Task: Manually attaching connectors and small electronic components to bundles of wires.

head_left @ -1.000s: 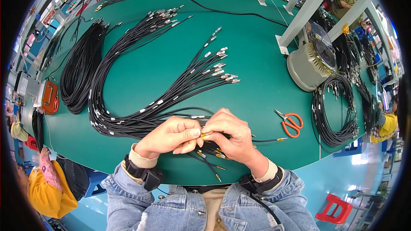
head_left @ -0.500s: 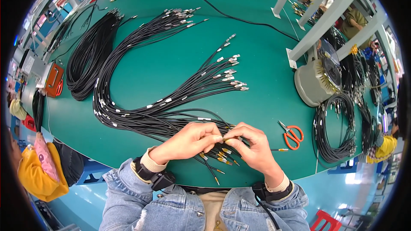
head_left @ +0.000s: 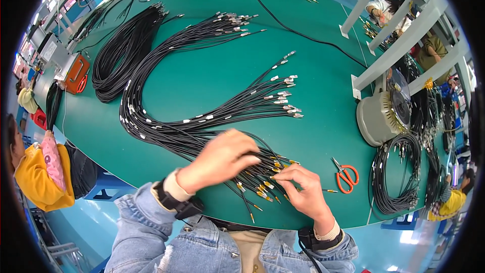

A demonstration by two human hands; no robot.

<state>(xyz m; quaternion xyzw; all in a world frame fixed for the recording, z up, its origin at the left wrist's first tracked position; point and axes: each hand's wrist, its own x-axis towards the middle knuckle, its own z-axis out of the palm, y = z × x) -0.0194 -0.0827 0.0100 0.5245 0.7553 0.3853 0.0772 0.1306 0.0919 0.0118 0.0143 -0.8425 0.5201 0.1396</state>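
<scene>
A long bundle of thin black cables [head_left: 132, 96] curves over the table and ends just in front of me in gold-and-yellow connectors [head_left: 265, 186]. My right hand [head_left: 305, 192] is over these ends, thumb and forefinger pinched on the tip of one cable. Above the bundle is my left hand [head_left: 222, 157], smeared by motion; its fingertips lie over the dark cables, and whether they grip anything does not show. Silver ends [head_left: 288, 101] of the same bundle fan out farther off, with white labels on the cables. Orange-handled scissors [head_left: 346, 178] lie to the right of my right hand.
The green table [head_left: 323, 121] also bears a looped black bundle [head_left: 121, 53] at left, a coil of cables [head_left: 376, 172] at right and a grey round machine [head_left: 376, 121]. Grey metal legs [head_left: 391, 45] rise at right. A person in yellow [head_left: 43, 177] sits at left.
My hands have parted: the left has moved up and left away from the connector tips, while the right has dropped slightly and still pinches. The whole view has shifted a little.
</scene>
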